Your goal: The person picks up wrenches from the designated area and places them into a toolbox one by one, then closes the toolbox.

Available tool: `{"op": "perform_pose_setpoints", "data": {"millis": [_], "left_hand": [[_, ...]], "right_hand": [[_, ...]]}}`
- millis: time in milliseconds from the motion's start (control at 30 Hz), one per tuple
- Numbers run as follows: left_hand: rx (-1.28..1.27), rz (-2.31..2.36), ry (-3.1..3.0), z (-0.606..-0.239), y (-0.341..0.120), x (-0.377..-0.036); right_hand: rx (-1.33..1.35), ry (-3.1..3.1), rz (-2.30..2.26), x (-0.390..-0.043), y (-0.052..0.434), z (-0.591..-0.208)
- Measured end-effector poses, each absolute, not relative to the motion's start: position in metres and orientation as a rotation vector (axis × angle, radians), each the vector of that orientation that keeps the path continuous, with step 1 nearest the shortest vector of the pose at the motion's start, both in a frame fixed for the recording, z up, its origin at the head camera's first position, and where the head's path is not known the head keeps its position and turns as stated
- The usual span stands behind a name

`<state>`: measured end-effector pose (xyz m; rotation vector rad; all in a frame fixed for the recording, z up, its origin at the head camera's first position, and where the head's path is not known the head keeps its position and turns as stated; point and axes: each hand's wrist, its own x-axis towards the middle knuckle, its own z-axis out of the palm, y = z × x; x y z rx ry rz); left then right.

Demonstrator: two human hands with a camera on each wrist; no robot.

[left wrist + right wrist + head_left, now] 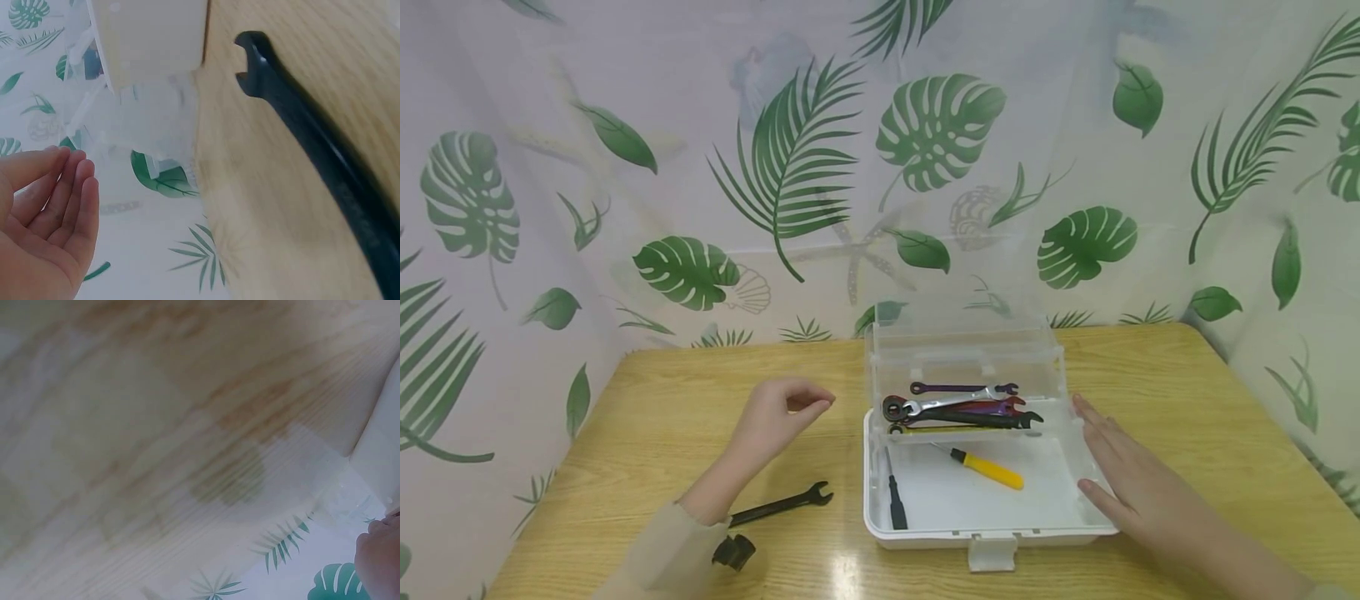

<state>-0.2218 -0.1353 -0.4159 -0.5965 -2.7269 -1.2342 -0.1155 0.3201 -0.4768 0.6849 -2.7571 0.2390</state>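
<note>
A white toolbox (992,533) with a clear lid (962,325) raised stands on the table. Its clear tray holds several wrenches (962,410). In the base lie a screwdriver with a yellow handle (992,471) and a black-handled screwdriver (897,504). My left hand (775,417) hovers left of the box, fingers loosely bent toward the thumb, holding nothing. Below that forearm a black open-ended wrench (782,504) lies on the table, large in the left wrist view (319,144). My right hand (1127,475), fingers extended, rests against the box's right side.
The wooden table (700,392) ends at a leaf-printed cloth (820,167) behind and at both sides. A white latch (992,553) hangs at the toolbox front. A small black object (733,552) sits by the left sleeve; its kind is unclear.
</note>
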Motion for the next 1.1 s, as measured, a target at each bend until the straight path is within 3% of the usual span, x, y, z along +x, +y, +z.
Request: {"op": "perform_pose_setpoints", "data": {"millis": [1100], "left_hand": [[-0.226, -1.414, -2.729, -0.456, -0.190, -0.190]], "right_hand": [[0.689, -2.751, 0.233, -0.116, 0.320, -0.478]]}}
